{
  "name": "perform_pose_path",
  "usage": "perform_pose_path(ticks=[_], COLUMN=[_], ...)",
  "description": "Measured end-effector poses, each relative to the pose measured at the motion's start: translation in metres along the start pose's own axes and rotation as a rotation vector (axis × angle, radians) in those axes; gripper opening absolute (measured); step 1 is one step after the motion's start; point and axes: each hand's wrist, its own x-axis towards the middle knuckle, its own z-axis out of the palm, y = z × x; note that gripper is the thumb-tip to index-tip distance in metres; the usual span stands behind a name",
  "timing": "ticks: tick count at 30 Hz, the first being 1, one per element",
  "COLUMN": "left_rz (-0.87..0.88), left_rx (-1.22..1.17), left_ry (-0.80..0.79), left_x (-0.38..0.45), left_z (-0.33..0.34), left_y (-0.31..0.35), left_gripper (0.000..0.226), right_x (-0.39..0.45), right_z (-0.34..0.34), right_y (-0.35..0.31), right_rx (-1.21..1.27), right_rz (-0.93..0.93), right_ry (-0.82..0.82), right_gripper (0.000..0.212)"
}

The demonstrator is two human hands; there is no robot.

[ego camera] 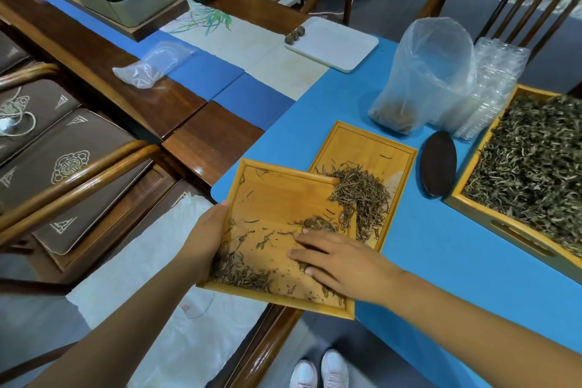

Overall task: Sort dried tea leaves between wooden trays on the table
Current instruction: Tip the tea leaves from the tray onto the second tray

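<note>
At lower centre, our left hand grips the tilted tray; our right hand, fingers flat and unclenched, lies on loose leaves, the pile up-right.

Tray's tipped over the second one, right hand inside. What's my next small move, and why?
Probably sweep the right hand toward the far corner, pushing leaves into the pile on the second tray. Many still cling along the near edge of the tipped tray, which the left hand holds.
</note>
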Motion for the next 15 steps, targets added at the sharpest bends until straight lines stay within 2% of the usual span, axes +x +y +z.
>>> perform_pose_path(ticks=[15], left_rz=[-0.004], left_rx=[0.06], left_ry=[0.056], left_x=[-0.003], left_z=[-0.003], left_y=[0.004], left_gripper=[0.046], right_x=[0.006], right_z=[-0.009], right_y=[0.047], right_rx=[0.023], right_rz=[0.277], right_ry=[0.105], right_gripper=[0.038])
